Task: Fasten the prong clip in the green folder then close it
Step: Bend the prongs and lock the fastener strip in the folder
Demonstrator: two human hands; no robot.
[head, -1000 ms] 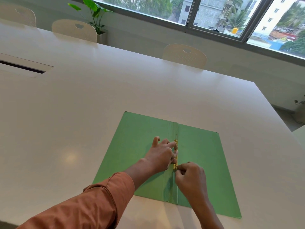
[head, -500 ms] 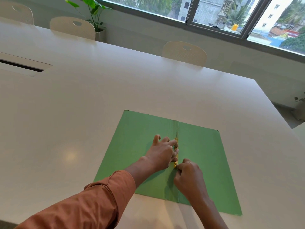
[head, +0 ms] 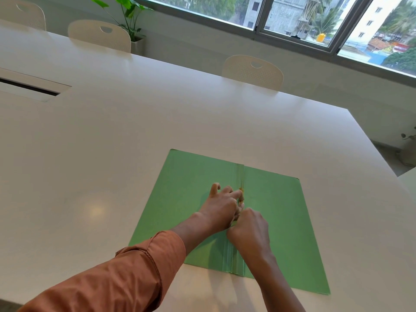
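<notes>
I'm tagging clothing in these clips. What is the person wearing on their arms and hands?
The left arm's rust-orange sleeve is pushed up with a folded cuff, forearm bare. The right arm shows no sleeve in view. The left hand and right hand are bare: no gloves, rings or watch visible.

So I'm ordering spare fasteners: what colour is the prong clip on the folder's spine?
Gold-yellow metal; the prong clip shows in the head view, mostly covered by both hands.

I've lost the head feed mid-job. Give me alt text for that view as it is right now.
Both hands meet at the spine of an open green folder lying flat on a white table: the left hand and the right hand press on the gold prong clip, mostly hidden under the fingers. Empty chairs, a plant and a window lie beyond.
</notes>
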